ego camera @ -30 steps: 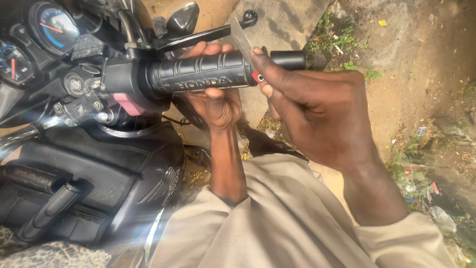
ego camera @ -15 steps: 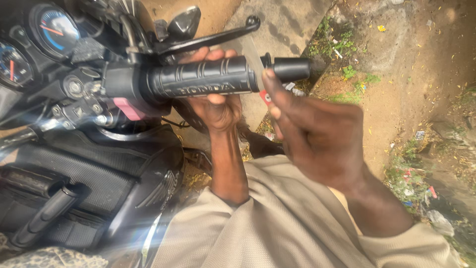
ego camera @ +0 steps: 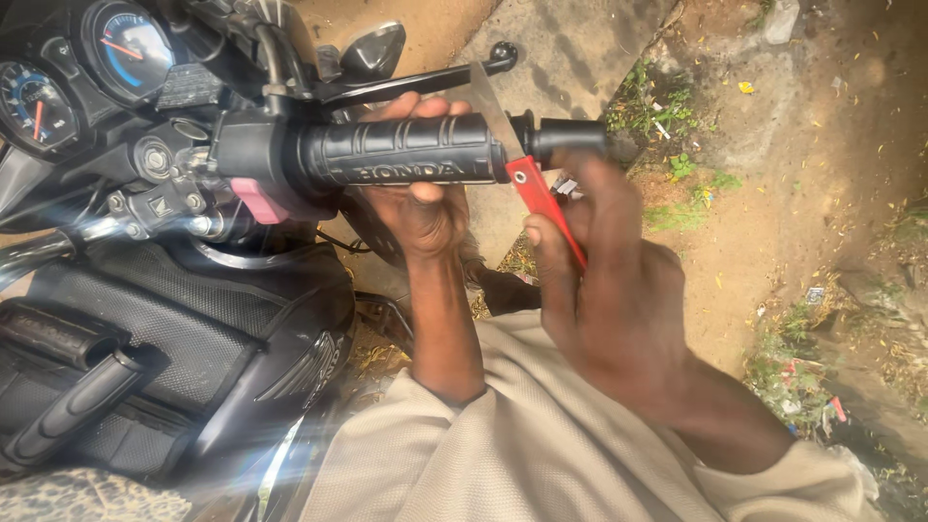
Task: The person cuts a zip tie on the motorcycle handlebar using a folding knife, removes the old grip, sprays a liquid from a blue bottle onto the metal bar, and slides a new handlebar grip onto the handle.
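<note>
My left hand (ego camera: pixel 420 198) reaches up from below and wraps around the black rubber handlebar grip (ego camera: pixel 401 150) of a motorcycle. My right hand (ego camera: pixel 609 290) holds a red-handled utility knife (ego camera: pixel 541 198). Its bare blade (ego camera: pixel 493 101) rests against the outer end of the grip, beside the black bar-end weight (ego camera: pixel 565 140). The brake lever (ego camera: pixel 416 82) runs just above the grip.
The motorcycle's round gauges (ego camera: pixel 87 68), switch housing (ego camera: pixel 246 145) and black fuel tank (ego camera: pixel 193 329) fill the left side. A mirror (ego camera: pixel 372 48) stands behind the lever. To the right lies bare dirt ground (ego camera: pixel 793 174) with weeds and litter, and a concrete slab (ego camera: pixel 570 58).
My right hand has pulled back from the grip's end, exposing the red knife handle and its blade against the grip. The left hand stays wrapped on the grip.
</note>
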